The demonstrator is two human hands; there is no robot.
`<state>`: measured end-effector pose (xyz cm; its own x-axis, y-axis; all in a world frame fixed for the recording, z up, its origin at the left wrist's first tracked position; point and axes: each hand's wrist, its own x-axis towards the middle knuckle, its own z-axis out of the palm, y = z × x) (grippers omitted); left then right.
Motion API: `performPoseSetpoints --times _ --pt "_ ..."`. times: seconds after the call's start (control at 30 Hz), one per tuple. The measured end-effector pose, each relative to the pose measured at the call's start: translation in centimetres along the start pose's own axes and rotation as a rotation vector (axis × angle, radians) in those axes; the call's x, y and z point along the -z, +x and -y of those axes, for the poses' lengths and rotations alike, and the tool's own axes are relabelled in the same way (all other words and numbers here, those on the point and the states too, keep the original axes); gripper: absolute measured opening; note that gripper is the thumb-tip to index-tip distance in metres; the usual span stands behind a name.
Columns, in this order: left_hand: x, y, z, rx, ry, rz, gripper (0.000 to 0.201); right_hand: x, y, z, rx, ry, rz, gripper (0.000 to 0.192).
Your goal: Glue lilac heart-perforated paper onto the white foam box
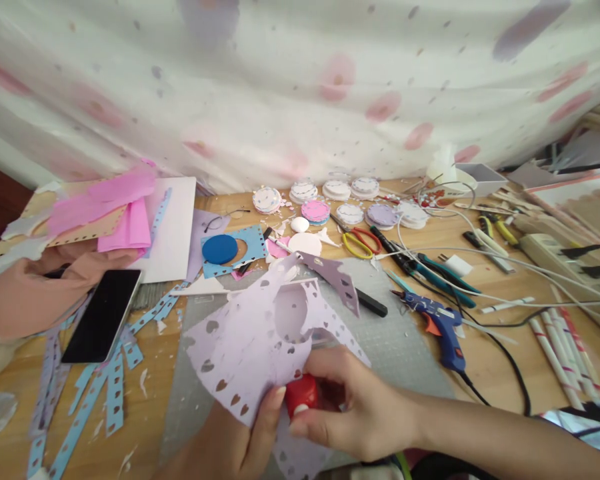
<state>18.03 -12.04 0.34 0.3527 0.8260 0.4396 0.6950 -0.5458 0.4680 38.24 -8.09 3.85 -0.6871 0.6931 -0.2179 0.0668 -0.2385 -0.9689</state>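
My left hand (230, 430) is closed on a lilac paper sheet (245, 320), which has heart-shaped holes along its edge and a round cutout. A small red paper punch (303, 392) with a white part is gripped in my right hand (365, 403), thumb pressed against it. The punch sits at the sheet's near edge; whether the paper is inside its slot I cannot tell. Beneath both hands lies a grey cutting mat (395, 340). More punched lilac paper (340, 320) is behind the held sheet, and a mauve offcut (333, 277) touches its far side.
Several decorated discs (337, 190) line the back. Scissors (357, 242), a blue glue gun (443, 327) with its cord and several markers (565, 353) lie right. On the left are a phone (103, 317), blue punched strips (114, 393) and pink paper (125, 227). A blue disc (220, 249) rests farther back.
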Motion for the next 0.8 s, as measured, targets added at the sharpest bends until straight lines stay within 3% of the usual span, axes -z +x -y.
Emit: performPoseSetpoints --times 0.13,0.23,0.3,0.4,0.5,0.57,0.63,0.8 --pt "0.1 -0.9 -0.2 0.175 -0.222 0.133 0.031 -0.1 0.0 -0.5 0.072 0.002 -0.021 0.041" --pt "0.9 0.5 -0.6 0.302 -0.337 0.260 0.028 -0.2 -0.1 -0.9 0.091 0.013 -0.023 0.042" --pt "1.4 2.2 -1.0 0.363 -0.573 0.450 0.034 -0.2 -0.2 -1.1 0.068 0.010 -0.011 0.042" --pt "1.9 4.0 -1.5 0.448 -0.933 0.592 0.048 -0.2 -0.2 -1.1 0.020 0.016 -0.007 0.042" --pt "1.9 4.1 -1.6 0.596 -0.939 0.632 0.029 -0.2 -0.3 -0.7 -0.006 0.054 0.053 0.040" --pt "1.8 3.7 -1.3 0.611 -0.909 0.651 0.018 -0.1 -0.3 -0.4 -0.001 0.064 0.121 0.041" --pt "1.6 3.5 -1.2 0.625 -0.904 0.645 0.021 0.1 -0.3 -0.1 0.015 -0.003 0.123 0.045" --pt "1.3 3.8 -1.8 0.775 -0.946 0.475 0.042 0.7 -0.4 0.8 0.069 -0.383 0.085 0.040"
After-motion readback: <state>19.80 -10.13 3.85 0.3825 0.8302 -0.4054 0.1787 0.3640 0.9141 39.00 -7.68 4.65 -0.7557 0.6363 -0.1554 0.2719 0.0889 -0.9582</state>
